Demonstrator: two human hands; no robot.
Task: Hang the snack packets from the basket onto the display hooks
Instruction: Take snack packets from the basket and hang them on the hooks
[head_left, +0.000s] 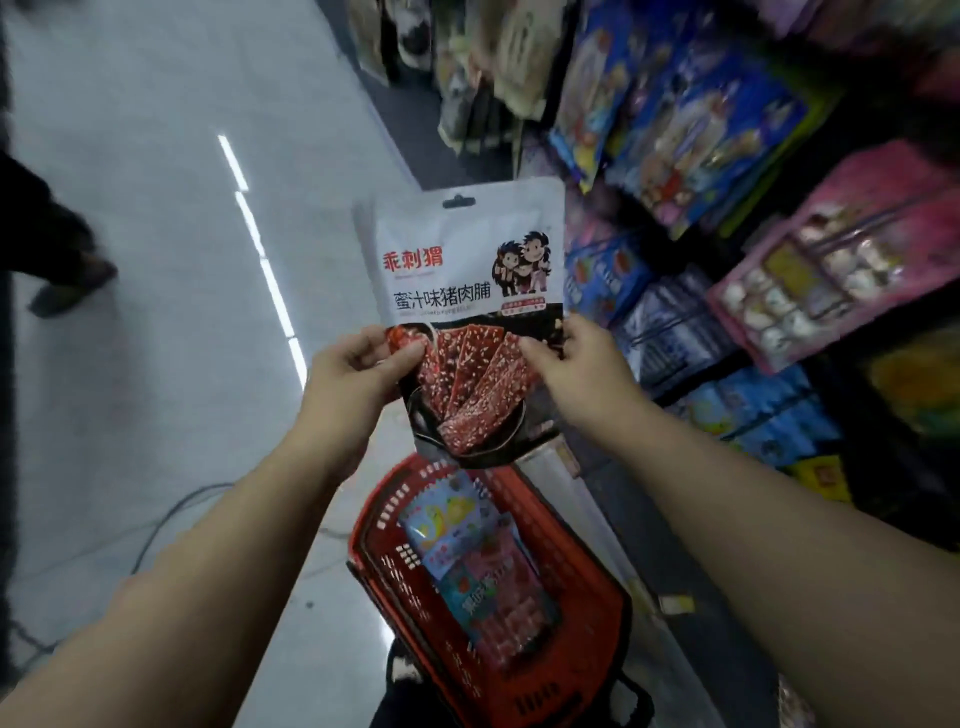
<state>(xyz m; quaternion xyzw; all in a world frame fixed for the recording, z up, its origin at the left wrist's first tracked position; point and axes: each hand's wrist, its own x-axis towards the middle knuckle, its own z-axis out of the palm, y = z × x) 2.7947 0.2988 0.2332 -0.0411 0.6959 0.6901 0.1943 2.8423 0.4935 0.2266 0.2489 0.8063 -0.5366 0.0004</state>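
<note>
Display rack (753, 218) fills the right side, packed with hanging packets in blue, pink and dark rows. Hooks themselves aren't visible: blurred or hidden behind stock, so the target hook can't be picked from here.

Red basket (587, 587) sits on the floor (156, 260) below the hands, close to the rack's base. More snack packets (478, 566) lie flat inside it, stacked, still to hang.

Jerky packet (467, 312) is held upright in the air above the basket's far end, print facing the camera, hang hole (458, 201) at the top edge, centred and unobstructed.

Left hand (358, 374) pinches the packet's left edge about mid-height, thumb in front and fingers curled behind. Right hand (576, 358) pinches the right edge at the same height.

My read of the step: carry to the rack and thread the hole.
- Both grips sit low, so the top half will probably flop. Move one hand up near the hole before threading.
- Keep the packet face out, matching the neighbours.
- Approach the hook tip square on, then slide the packet back.
- Find a row of the same product first; none is identifiable in this view.
</note>
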